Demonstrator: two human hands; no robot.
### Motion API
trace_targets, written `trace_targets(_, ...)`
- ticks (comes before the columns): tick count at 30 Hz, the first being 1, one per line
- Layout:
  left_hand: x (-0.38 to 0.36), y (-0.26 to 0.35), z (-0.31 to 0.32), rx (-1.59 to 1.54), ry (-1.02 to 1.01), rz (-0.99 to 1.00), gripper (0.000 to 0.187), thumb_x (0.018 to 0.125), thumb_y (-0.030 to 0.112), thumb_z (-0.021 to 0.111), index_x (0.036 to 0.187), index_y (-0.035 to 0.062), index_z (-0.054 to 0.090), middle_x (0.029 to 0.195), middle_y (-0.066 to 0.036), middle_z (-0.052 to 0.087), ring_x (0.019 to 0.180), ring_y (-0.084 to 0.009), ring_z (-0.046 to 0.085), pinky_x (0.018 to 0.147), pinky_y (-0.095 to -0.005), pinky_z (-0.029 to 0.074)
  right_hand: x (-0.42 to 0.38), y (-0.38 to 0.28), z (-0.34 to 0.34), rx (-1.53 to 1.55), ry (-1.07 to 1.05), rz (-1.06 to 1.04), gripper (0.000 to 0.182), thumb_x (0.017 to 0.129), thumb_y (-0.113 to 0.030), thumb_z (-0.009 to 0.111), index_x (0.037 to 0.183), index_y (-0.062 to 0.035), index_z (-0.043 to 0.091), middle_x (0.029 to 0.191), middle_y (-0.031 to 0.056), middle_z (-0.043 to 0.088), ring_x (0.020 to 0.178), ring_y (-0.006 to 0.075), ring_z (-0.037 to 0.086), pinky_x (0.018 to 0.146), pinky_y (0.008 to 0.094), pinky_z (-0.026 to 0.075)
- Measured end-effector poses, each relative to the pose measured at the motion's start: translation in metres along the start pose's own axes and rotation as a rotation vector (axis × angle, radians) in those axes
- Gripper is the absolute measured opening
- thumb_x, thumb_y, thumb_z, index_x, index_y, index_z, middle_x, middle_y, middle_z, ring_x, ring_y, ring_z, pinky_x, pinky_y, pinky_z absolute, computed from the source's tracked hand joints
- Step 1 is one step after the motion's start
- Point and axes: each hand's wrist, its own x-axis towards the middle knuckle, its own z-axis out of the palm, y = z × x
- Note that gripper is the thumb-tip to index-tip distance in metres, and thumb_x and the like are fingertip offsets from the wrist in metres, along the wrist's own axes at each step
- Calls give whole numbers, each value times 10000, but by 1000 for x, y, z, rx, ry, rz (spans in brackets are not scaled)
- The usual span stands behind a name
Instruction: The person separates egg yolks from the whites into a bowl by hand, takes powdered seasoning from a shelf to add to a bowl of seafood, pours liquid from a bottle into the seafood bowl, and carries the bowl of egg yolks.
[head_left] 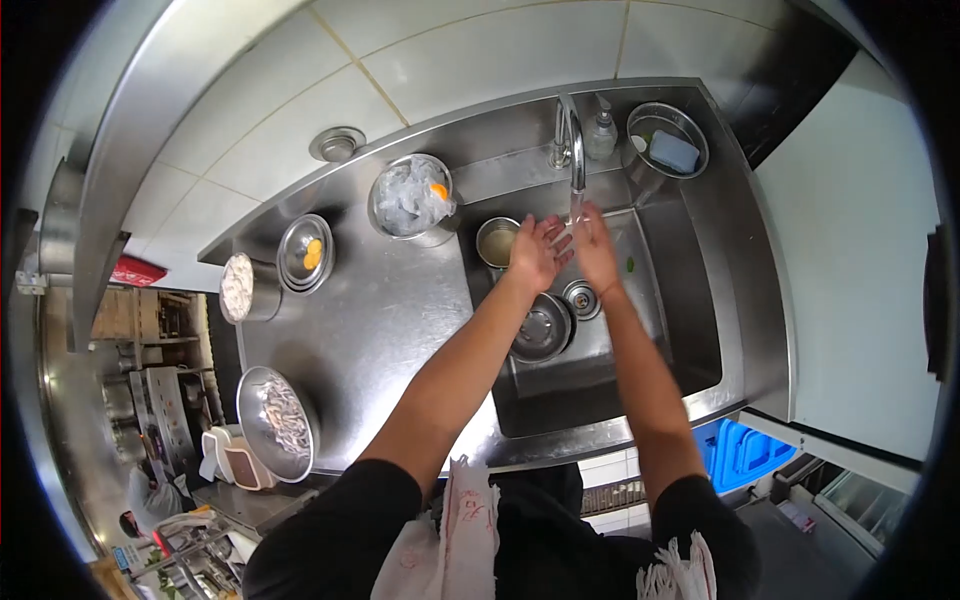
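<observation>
My left hand (541, 252) is over the sink (690, 290), palm turned up and fingers spread, holding nothing. Beside it my right hand (597, 255) is held up under the spout of the tap (577, 150), fingers stretched out and nothing gripped. Water appears to fall from the spout onto the fingers. A metal pot (498, 243) with cloudy liquid stands in the sink just left of my left hand. Below the hands lie a metal pan (540, 328), partly covered by my left forearm, and the drain (582, 299). A small green scrap (630, 265) rests on the sink floor.
On the steel counter (380, 330) stand a pot with a plastic bag (410, 198), nested bowls with yellow contents (313, 253), a white-filled pot (238, 288) and a bowl of greyish strips (283, 420). A soap bottle (602, 130) and sponge container (673, 150) flank the tap.
</observation>
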Motion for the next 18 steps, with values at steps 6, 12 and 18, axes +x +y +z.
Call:
trace_targets(6,22,-51,52,455,148,8,761,1034,658,344,1491,59,449,1452,-157,511,1216,-290,519,1069,-445,406,-3,11,25,836,-155,489,658,1060,-575,406,1488,-81,486,1514,127,496,1350,255,501,1116,368,392)
trace_targets(12,23,-47,27,565,-33,109,702,1036,645,366,1539,157,411,1403,-185,558,1157,-311,586,981,-490,471,-27,3,11,881,-203,643,725,1039,-627,402,1528,-92,418,1521,112,456,1338,219,456,1080,386,395)
trace_targets(18,53,-106,-96,751,-243,282,368,836,42,656,1204,41,653,1035,-124,708,859,-224,711,692,-394,593,44,75,-25,184,-201,281,504,1004,-332,558,1460,-127,493,1312,57,611,1134,206,603,899,363,507)
